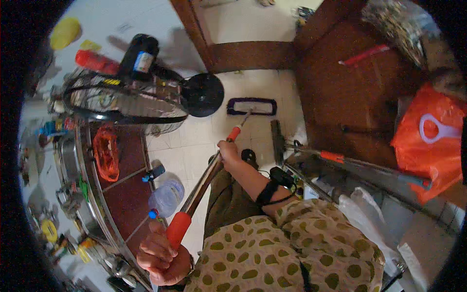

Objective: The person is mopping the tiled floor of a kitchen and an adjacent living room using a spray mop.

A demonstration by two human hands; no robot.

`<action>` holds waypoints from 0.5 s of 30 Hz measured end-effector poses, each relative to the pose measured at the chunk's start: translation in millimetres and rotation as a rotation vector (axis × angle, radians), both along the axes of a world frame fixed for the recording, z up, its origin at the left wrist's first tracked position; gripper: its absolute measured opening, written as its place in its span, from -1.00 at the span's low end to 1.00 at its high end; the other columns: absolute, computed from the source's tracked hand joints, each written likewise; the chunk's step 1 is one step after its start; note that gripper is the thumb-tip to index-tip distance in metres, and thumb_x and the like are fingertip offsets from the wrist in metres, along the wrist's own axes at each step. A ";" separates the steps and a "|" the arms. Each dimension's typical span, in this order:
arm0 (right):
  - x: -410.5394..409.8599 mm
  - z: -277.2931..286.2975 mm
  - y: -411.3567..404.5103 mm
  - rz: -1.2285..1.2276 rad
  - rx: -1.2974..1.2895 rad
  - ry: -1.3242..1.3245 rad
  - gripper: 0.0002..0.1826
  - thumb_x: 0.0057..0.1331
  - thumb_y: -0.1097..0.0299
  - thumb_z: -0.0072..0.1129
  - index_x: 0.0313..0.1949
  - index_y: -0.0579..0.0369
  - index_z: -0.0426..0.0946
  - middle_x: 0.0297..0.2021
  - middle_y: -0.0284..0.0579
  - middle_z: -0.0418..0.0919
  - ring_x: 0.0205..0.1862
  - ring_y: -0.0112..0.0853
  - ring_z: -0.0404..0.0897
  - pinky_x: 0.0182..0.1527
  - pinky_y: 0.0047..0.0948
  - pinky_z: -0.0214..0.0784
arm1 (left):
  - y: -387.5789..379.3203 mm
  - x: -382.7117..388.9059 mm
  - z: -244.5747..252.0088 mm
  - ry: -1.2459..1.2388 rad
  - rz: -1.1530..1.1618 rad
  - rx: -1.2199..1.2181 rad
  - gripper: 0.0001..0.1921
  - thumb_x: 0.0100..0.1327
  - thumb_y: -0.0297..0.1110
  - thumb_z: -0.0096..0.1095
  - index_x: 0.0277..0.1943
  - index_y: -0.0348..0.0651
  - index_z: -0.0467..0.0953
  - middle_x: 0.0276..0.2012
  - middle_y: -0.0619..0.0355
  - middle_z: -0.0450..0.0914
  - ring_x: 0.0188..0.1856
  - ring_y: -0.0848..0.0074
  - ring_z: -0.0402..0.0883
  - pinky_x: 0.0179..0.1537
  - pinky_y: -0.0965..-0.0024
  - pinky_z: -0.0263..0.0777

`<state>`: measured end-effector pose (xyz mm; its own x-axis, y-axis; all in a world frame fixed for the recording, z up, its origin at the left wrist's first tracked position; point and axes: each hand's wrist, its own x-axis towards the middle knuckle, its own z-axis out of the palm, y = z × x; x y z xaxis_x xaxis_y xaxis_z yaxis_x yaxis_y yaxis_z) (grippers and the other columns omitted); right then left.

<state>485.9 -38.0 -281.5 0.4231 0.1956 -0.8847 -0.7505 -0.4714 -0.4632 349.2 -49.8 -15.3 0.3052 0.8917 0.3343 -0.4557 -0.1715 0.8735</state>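
Note:
My left hand (162, 257) is wrapped around the red upper grip of a flat mop (200, 182), at the lower left. Farther down the metal pole, my right hand (228, 155) closes on it just behind a second red sleeve. The pole slants away from me to the mop's flat head (270, 107), which lies on the pale tiled floor (197, 146). A dark purple fringe rims that head around a lighter middle. One dark shoe (249, 156) shows beside my right forearm.
On the left stand a pedestal fan (127, 98), a large plastic bottle (167, 198) and a counter with red-brown cabinet doors (120, 204). A floor squeegee (278, 142) leans at right, near an orange bag (430, 142). A raised brown threshold (251, 54) crosses the doorway ahead.

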 end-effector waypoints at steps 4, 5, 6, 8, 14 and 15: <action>21.8 -70.3 -3.4 -0.120 -0.041 -0.076 -0.83 -0.08 0.35 0.00 -0.56 0.18 0.30 -0.71 -0.18 0.30 -0.72 -0.45 0.28 -0.70 -0.42 0.08 | -5.1 4.2 -13.0 0.143 -0.043 -0.024 -0.70 0.08 -0.21 -0.09 -0.71 -0.07 0.18 -0.72 0.28 0.31 -0.68 0.58 0.30 -0.31 0.36 0.07; 25.8 -70.9 -2.3 -0.124 -0.041 -0.067 -0.83 -0.08 0.35 0.00 -0.56 0.18 0.30 -0.71 -0.18 0.30 -0.72 -0.45 0.28 -0.70 -0.42 0.08 | -7.9 -9.4 -21.3 0.277 -0.142 -0.100 -0.71 0.08 -0.21 -0.08 -0.69 -0.09 0.22 -0.69 0.24 0.37 -0.66 0.54 0.34 -0.33 0.35 0.11; 32.9 -67.1 -4.5 -0.238 0.029 -0.003 -0.84 -0.08 0.35 0.00 -0.58 0.16 0.28 -0.74 -0.19 0.29 -0.74 -0.45 0.27 -0.70 -0.43 0.09 | -11.5 -18.2 -32.7 0.405 -0.238 -0.178 -0.71 0.08 -0.21 -0.07 -0.68 -0.11 0.26 -0.65 0.20 0.43 -0.64 0.49 0.38 -0.35 0.33 0.15; 49.0 -54.4 -11.9 -0.353 0.100 0.065 -0.85 -0.08 0.35 0.00 -0.61 0.14 0.27 -0.76 -0.20 0.28 -0.76 -0.45 0.27 -0.71 -0.45 0.11 | -13.5 -25.4 -63.8 0.388 -0.433 0.014 -0.72 0.07 -0.24 -0.05 -0.67 -0.17 0.34 -0.62 0.13 0.49 -0.54 0.38 0.48 -0.37 0.30 0.25; 85.6 -47.9 -26.8 -0.469 0.269 0.094 -0.81 0.01 0.32 -0.02 -0.62 0.06 0.19 -0.80 -0.25 0.25 -0.79 -0.44 0.27 -0.71 -0.49 0.16 | -3.0 34.4 -52.5 0.370 -0.643 0.477 -0.79 0.00 -0.31 -0.01 -0.67 -0.17 0.35 -0.64 0.17 0.48 -0.53 0.41 0.50 -0.40 0.35 0.29; 88.8 -43.8 -27.7 -0.472 0.276 0.093 -0.81 0.01 0.32 -0.02 -0.62 0.06 0.19 -0.80 -0.25 0.25 -0.79 -0.44 0.27 -0.71 -0.49 0.16 | -1.7 38.8 -53.6 0.280 -0.625 0.501 -0.81 -0.02 -0.32 0.01 -0.67 -0.16 0.35 -0.65 0.18 0.48 -0.56 0.42 0.49 -0.43 0.37 0.28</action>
<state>574.7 -65.7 -325.3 0.4437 0.2336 -0.8652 -0.8944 0.0554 -0.4438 388.0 -51.5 -69.0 0.8228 0.2981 0.4838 -0.3740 -0.3569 0.8560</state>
